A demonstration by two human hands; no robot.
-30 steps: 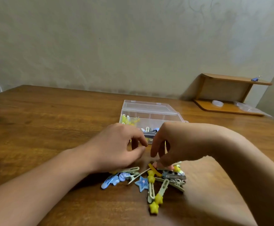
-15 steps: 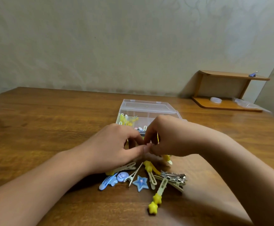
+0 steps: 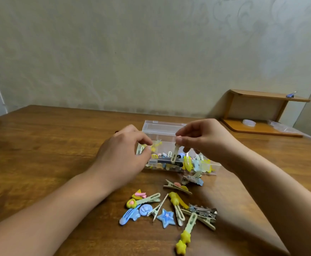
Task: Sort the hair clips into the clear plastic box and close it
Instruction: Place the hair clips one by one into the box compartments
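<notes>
The clear plastic box (image 3: 169,127) stands open on the wooden table (image 3: 40,154), its lid tilted back and its compartments holding several coloured hair clips. My right hand (image 3: 204,139) is over the box and pinches a pale green clip (image 3: 174,157) that hangs straight down above the middle compartment. My left hand (image 3: 123,157) hovers at the box's left end with thumb and fingertips pinched together; whether they hold a clip is unclear. A loose pile of clips (image 3: 171,207) lies in front of the box, with a blue star clip (image 3: 166,218) and a yellow star clip (image 3: 185,236) among them.
A small wooden shelf (image 3: 262,129) stands at the table's back right by the wall, with a clear round lid (image 3: 249,122) and a plastic bag (image 3: 282,127) on its lower board. A small blue item (image 3: 290,95) sits on top.
My hands were together low over the pile. They have lifted and parted over the box, the right one carrying the pale green clip.
</notes>
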